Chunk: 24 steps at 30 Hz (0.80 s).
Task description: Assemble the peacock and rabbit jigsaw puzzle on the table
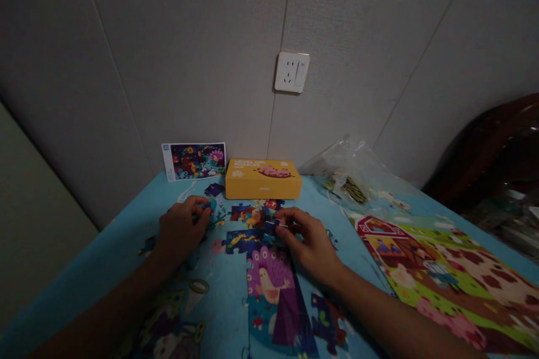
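My left hand [184, 229] is closed, thumb and fingers pinching a teal jigsaw puzzle piece [212, 204] left of the middle. My right hand [310, 240] is closed on a dark blue puzzle piece [273, 226], partly hidden by its fingers. Beneath and beside that piece lie joined pieces with orange figures [251, 217] and a dark blue strip [243, 241]. Below them is a joined section with a purple peacock [269, 283]. A loose cluster of dark pieces [329, 320] lies right of the peacock. More pieces lie under and around my left forearm.
A yellow puzzle box [263, 186] stands against the wall, beside a leaning picture card [197, 161]. A clear plastic bag [349, 182] with pieces inside lies at the back right. An assembled farm puzzle [455, 280] covers the right side of the blue table surface [227, 314].
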Motion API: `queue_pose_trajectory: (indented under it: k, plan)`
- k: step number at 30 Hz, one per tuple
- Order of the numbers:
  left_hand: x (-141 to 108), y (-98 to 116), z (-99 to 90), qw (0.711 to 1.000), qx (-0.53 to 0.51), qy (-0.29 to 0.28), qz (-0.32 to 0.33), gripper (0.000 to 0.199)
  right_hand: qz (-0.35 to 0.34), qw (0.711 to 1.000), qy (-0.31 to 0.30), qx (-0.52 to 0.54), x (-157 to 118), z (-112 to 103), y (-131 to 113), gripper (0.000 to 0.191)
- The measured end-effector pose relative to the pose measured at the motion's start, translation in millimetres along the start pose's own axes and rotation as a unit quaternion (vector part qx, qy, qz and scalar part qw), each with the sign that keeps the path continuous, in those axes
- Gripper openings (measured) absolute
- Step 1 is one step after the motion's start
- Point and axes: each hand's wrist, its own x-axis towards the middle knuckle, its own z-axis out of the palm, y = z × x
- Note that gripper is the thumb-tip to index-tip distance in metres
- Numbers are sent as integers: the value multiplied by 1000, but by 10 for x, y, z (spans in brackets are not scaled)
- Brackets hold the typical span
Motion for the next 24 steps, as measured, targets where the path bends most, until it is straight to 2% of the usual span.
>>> queue_pose_trajectory:
  k: [3,6,8,10,13,15,18,24]
  plan:
    - [-2,28,-35,1000,13,14,4,26,12,1000,-10,-2,4,4,-24,19]
    - [-37,82,-61,998,-33,7,57,27,22,999,-27,33,-8,49,-46,19]
    - [-98,124,-49,986,-100,-28,134,28,29,994,-58,88,-29,101,-56,18]
    - [-183,160,-10,958,-161,-86,221,30,31,986,-101,126,-55,155,-66,16]
    - [-302,183,61,920,-201,-159,296,32,0,984,-145,100,-82,199,-97,12]
    - [-335,179,88,913,-199,-175,310,29,-29,987,-151,52,-84,195,-124,11]
    - [-310,158,81,917,-184,-178,305,24,-64,986,-153,-15,-65,162,-145,16]
    - [-228,129,3,934,-181,-182,247,10,-88,981,-154,-77,-39,123,-93,21]
